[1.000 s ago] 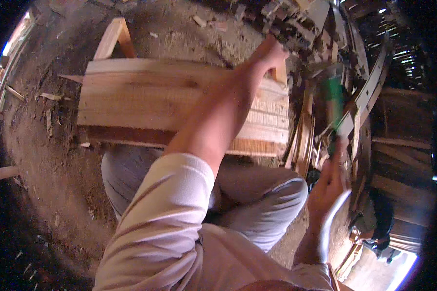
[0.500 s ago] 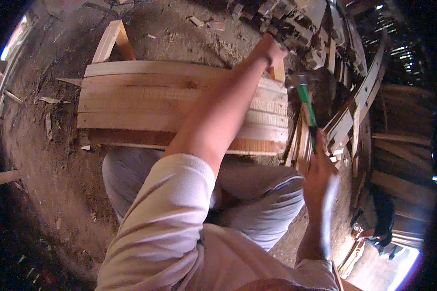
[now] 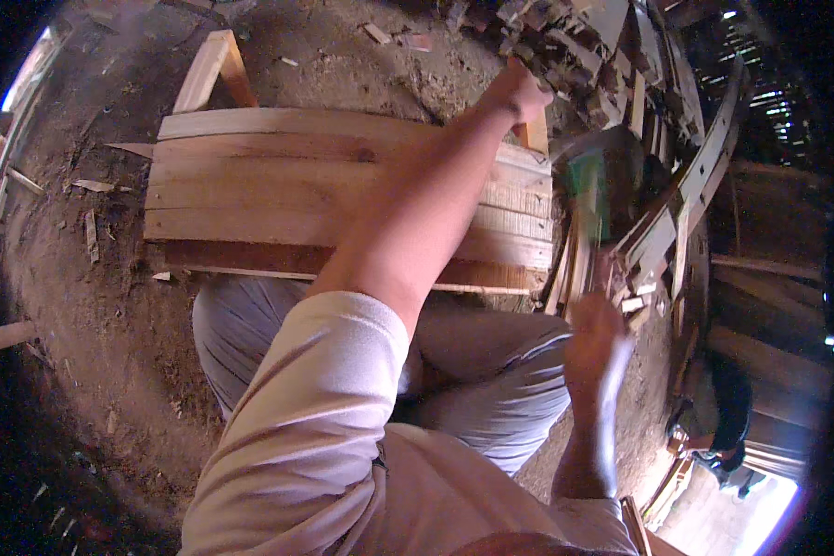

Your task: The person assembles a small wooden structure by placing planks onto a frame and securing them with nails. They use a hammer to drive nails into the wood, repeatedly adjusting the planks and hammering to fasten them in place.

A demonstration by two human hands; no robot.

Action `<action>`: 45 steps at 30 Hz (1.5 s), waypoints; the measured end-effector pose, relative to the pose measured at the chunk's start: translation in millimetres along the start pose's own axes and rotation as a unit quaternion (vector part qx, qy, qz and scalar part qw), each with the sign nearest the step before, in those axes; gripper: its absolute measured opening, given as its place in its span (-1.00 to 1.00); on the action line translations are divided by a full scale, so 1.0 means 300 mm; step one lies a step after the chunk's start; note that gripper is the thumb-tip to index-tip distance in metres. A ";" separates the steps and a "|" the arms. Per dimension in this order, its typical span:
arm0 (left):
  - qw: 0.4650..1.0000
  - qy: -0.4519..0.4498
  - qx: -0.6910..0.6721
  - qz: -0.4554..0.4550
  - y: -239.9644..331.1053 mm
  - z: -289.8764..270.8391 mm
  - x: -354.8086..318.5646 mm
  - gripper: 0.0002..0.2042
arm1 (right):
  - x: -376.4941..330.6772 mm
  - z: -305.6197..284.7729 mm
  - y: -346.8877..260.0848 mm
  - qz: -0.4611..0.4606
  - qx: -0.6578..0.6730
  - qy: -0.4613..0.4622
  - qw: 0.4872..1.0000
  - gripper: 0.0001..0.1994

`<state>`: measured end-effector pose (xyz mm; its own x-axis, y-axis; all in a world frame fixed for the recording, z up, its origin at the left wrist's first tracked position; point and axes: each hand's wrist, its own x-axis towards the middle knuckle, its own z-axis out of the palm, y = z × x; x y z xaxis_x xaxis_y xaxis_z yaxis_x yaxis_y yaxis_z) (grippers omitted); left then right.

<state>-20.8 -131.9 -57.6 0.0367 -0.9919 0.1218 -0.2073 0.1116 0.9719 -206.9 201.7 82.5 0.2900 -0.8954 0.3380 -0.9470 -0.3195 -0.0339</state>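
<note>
A slatted wooden piece (image 3: 250, 176), like a small bench or crate, lies across in front of my legs. At its far left an angled wooden leg (image 3: 204, 72) sticks out. My left arm reaches over the slats, and my left hand (image 3: 524, 90) is closed round a short wooden leg (image 3: 534, 135) at the far right corner. To the right of the piece, my right hand (image 3: 597, 326) grips a hammer (image 3: 591, 190) with a green handle. Motion smears the hammer, and its head is hard to make out beside the right end of the slats.
Scrap wood (image 3: 612, 69) is heaped at the far right, with long boards (image 3: 681, 199) leaning nearby. Wood chips (image 3: 93, 236) lie on the dirt floor at left. Another person (image 3: 727, 408) is partly visible at the lower right, near a bright opening.
My right hand and the hammer have swung, the hammer now heavily blurred, and the hand sits slightly lower. My left hand keeps its hold at the far corner.
</note>
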 end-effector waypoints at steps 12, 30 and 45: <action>0.989 0.114 0.079 0.053 -0.040 -0.065 0.026 -0.58 | 0.076 -0.035 -0.059 0.055 0.081 0.012 0.995 -0.47; 0.996 0.024 0.064 0.051 -0.042 -0.061 0.003 -0.61 | 0.094 -0.096 -0.065 0.145 0.100 -0.008 0.984 -0.46; 0.972 0.151 0.120 0.132 -0.177 -0.081 0.092 -0.66 | 0.050 0.009 -0.039 0.082 0.110 -0.100 0.986 -0.46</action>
<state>15.1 -163.7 -100.8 0.2284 -0.8639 0.4488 -0.4696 0.3061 0.8281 -190.9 191.1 85.4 0.1781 -0.9766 0.1203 -0.9366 -0.2058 -0.2836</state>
